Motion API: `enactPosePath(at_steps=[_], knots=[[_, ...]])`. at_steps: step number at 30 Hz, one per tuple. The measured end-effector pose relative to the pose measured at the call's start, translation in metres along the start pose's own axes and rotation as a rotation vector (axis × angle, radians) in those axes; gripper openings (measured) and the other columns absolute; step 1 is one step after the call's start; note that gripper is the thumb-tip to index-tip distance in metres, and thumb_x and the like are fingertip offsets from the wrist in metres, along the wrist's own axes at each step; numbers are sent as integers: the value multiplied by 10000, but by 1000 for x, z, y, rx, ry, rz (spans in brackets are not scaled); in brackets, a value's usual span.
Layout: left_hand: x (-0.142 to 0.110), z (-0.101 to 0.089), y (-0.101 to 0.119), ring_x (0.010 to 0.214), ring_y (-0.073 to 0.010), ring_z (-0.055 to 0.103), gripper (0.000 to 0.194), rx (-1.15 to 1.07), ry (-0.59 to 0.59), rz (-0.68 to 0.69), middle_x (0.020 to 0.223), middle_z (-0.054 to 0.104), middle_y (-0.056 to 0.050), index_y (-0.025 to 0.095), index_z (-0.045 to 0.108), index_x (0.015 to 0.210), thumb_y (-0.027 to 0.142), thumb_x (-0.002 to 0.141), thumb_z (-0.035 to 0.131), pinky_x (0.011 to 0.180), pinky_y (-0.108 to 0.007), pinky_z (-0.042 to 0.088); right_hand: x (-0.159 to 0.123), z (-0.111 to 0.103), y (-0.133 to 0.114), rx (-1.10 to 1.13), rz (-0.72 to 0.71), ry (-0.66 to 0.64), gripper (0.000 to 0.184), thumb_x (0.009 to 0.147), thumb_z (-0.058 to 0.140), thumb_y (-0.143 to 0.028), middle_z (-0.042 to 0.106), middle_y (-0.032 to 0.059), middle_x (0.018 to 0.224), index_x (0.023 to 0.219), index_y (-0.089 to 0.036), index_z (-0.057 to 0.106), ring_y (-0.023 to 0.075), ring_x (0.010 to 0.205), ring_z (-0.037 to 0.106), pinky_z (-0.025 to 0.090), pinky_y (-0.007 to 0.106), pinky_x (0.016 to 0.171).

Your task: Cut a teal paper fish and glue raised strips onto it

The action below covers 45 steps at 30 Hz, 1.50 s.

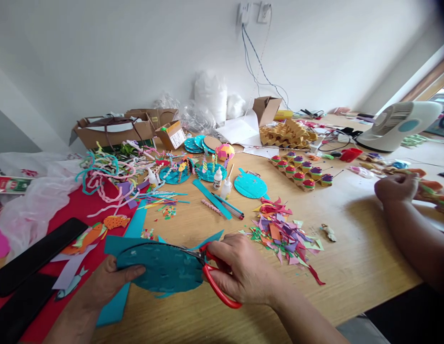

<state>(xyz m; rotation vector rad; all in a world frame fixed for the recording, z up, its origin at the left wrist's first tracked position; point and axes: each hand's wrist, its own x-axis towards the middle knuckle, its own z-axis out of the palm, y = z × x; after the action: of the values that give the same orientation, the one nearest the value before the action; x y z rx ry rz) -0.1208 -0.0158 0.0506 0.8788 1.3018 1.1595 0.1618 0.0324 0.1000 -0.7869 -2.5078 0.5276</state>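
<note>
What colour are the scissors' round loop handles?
The plastic loop handles are red, showing best in the head view.

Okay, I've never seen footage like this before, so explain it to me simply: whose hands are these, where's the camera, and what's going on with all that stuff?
There's no machine here, just a person's two bare hands. The single picture comes from a camera worn on that person's head, looking forward and down. The left hand grips a blue disc; the right hand holds red-handled scissors, their blades along the disc's upper edge. On the wooden table lie colorful paper scraps, a small white bottle and another blue disc, with a white fan toward the right. The hand at far right belongs to someone else.
</note>
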Motion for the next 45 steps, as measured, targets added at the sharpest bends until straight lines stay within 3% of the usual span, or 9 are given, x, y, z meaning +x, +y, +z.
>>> enactPosePath(at_steps=[7, 14, 22, 27, 45], knots=[[2, -6, -5, 722, -312, 706, 247, 58, -8, -9, 680, 747, -37, 246, 748, 661, 343, 464, 860, 721, -424, 578, -1, -2, 0, -73, 5, -14, 317, 905, 401, -403, 511, -7, 537, 678, -194, 476, 115, 478, 373, 213, 265, 517], [2, -13, 0, 789, -299, 706, 284, 114, -107, -70, 749, 758, -9, 266, 756, 726, 436, 514, 837, 789, -427, 562, -1, -4, 1, -91, 21, -78, 301, 909, 397, -400, 547, 5, 589, 703, -194, 477, 117, 507, 390, 211, 265, 532], [-4, -7, 4, 758, -250, 709, 279, 84, -74, -40, 740, 756, 35, 264, 760, 771, 415, 550, 838, 745, -352, 569, 2, -11, -1, -11, 53, -158, 233, 871, 435, -376, 506, -15, 592, 711, -206, 434, 117, 534, 401, 251, 245, 550], [-1, -14, -1, 776, -241, 709, 286, 85, -162, -63, 791, 759, 31, 274, 761, 823, 397, 575, 832, 756, -345, 570, 2, -11, -1, 0, 50, -148, 224, 861, 441, -366, 514, -10, 592, 706, -204, 439, 118, 532, 408, 255, 244, 549], [2, -15, -2, 769, -261, 715, 223, 50, -142, -86, 717, 754, 28, 280, 760, 716, 345, 526, 857, 751, -370, 582, -2, -5, 3, -82, -5, -82, 320, 901, 377, -399, 523, 4, 555, 670, -196, 466, 117, 489, 392, 233, 263, 524]])
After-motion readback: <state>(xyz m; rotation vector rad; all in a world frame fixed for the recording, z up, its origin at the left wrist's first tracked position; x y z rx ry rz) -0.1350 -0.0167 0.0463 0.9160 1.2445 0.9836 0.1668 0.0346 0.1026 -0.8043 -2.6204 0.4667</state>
